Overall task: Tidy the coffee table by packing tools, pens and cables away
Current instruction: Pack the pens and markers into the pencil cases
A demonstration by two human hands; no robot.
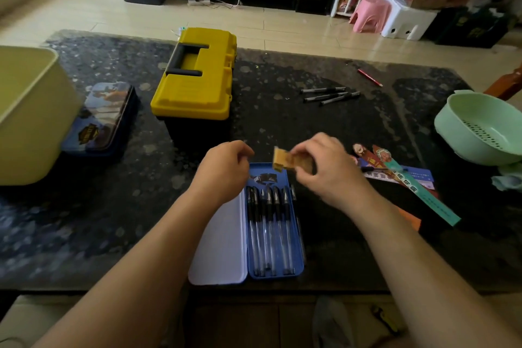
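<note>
An open blue pencil tin lies near the table's front edge, with several black pens in it and its white-lined lid folded out to the left. Above the tin's far end my right hand pinches a small tan, blurred, card-like piece. My left hand hovers beside it with fingers curled and nothing visible in them. Three more black pens and a red pencil lie further back on the right. The yellow toolbox stands shut behind my hands.
A pale yellow bin stands at the left edge, with a shut blue printed tin next to it. A green colander sits at the right edge. Colourful bookmarks lie right of my right hand on the dark stone table.
</note>
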